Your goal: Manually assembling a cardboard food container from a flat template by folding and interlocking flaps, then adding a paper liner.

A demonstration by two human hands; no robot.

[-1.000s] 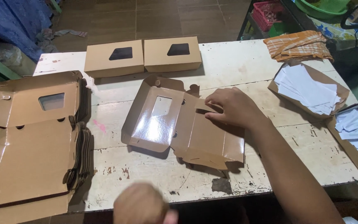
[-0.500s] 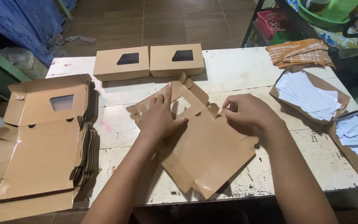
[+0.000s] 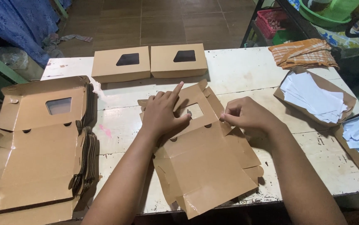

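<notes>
A flat brown cardboard box blank (image 3: pixel 206 160) with a window cutout lies unfolded on the white table (image 3: pixel 246 75) in front of me. My left hand (image 3: pixel 162 114) presses down on its window panel, index finger stretched out. My right hand (image 3: pixel 248 116) pinches a side flap at the blank's right edge between thumb and fingers.
A stack of flat box blanks (image 3: pixel 38 141) lies at the left. Two assembled window boxes (image 3: pixel 150 62) stand at the far edge. Two open boxes with white paper sheets (image 3: pixel 316 98) sit at the right, next to an orange cloth (image 3: pixel 302 52).
The blank was turned over and spread flat, brown side up. My left hand came up from the near edge onto it. My right hand shifted to its right flap.
</notes>
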